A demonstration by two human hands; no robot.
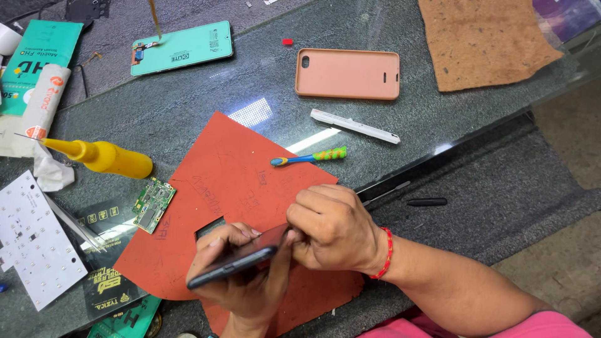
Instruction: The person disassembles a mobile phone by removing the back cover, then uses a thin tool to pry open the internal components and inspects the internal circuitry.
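Note:
My left hand (pixel 241 285) grips a dark phone (pixel 235 260) from below, tilted with its edge up, above a red mat (pixel 231 181). My right hand (pixel 335 228), with a red bead bracelet at the wrist, is closed around the phone's right end, fingers curled over its corner. Whether a small tool is in that hand is hidden. A green circuit board (pixel 152 204) lies at the mat's left edge. On the mat's far corner rests a blue and green toothbrush (pixel 310 156).
On the glass table: a yellow squeeze bottle (pixel 103 156), a pink phone case (pixel 347 73), a teal screen part (pixel 181 47), a white strip (pixel 355 126), tweezers (pixel 75 224), a white LED panel (pixel 31 241), a brown mat (pixel 485 37), black stylus (pixel 426 201).

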